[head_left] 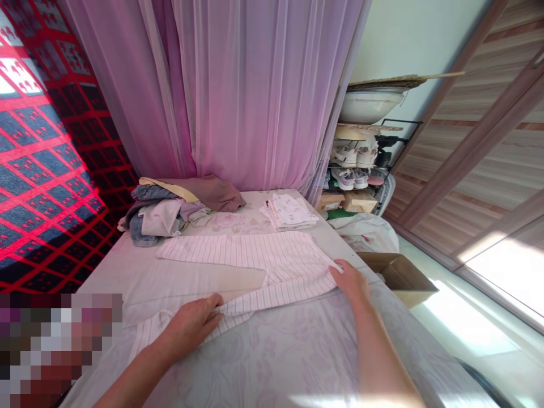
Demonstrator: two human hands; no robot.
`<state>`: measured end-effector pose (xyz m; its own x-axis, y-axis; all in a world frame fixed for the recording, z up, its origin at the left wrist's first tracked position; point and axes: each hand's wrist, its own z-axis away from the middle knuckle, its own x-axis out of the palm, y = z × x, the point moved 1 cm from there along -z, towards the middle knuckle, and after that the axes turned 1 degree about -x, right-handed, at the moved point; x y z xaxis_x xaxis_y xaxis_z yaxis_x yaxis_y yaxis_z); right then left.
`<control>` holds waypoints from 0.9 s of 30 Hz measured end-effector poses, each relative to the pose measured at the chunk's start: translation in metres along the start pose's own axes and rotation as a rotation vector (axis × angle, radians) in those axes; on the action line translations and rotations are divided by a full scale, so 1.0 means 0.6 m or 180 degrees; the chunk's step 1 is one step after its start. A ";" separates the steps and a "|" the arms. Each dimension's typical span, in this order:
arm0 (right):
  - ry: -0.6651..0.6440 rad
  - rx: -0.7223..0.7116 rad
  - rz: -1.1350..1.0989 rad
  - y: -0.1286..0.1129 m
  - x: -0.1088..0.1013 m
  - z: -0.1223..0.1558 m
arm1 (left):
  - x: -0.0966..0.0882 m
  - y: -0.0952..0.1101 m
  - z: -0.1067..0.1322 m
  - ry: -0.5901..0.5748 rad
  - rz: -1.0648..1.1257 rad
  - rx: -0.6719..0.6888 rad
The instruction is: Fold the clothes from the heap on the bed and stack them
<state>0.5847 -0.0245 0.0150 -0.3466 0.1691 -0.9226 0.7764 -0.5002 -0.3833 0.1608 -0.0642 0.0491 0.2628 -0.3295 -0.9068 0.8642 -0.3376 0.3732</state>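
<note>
White trousers with pink stripes [289, 269] lie spread across the bed, the waist to the right and the two legs pointing left. My left hand [195, 320] is closed on the nearer trouser leg, where the cloth bunches and lifts a little. At the waist end, my right hand [351, 279] pinches the edge of the trousers between thumb and fingers. Part of the nearer leg is hidden behind my left hand and forearm.
A heap of clothes [164, 212] lies at the bed's far left, and a folded stack of light printed cloth [289, 212] at the far right. Right of the bed [297, 351] stand an open cardboard box [397, 275] and a rack with shoes [351, 156]. A purple curtain [255, 96] hangs behind.
</note>
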 end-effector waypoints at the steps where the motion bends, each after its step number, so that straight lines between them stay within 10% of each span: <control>1: -0.0081 -0.0025 -0.0139 0.006 -0.006 -0.003 | -0.008 0.005 0.007 -0.0035 0.0001 -0.0043; 6: -0.0739 -0.0124 -0.1130 0.037 -0.031 -0.014 | -0.064 0.017 0.030 -0.0161 -0.0208 0.0073; 14: -0.1583 -0.0001 -0.0654 0.031 -0.041 0.000 | -0.081 -0.002 -0.012 -0.0465 -0.0820 -0.0155; 20: -0.1424 0.0189 -0.0749 0.032 -0.036 -0.009 | -0.111 -0.035 -0.027 -0.0900 -0.0752 -0.0237; 27: -0.1009 0.0160 -0.0512 0.020 -0.037 -0.012 | -0.126 -0.088 -0.076 -0.0020 -0.1341 -0.0888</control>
<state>0.6055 -0.0278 0.0304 -0.6144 -0.0189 -0.7888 0.6745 -0.5311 -0.5127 0.1151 0.0189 0.0894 -0.1354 -0.2209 -0.9659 0.9766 -0.1941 -0.0925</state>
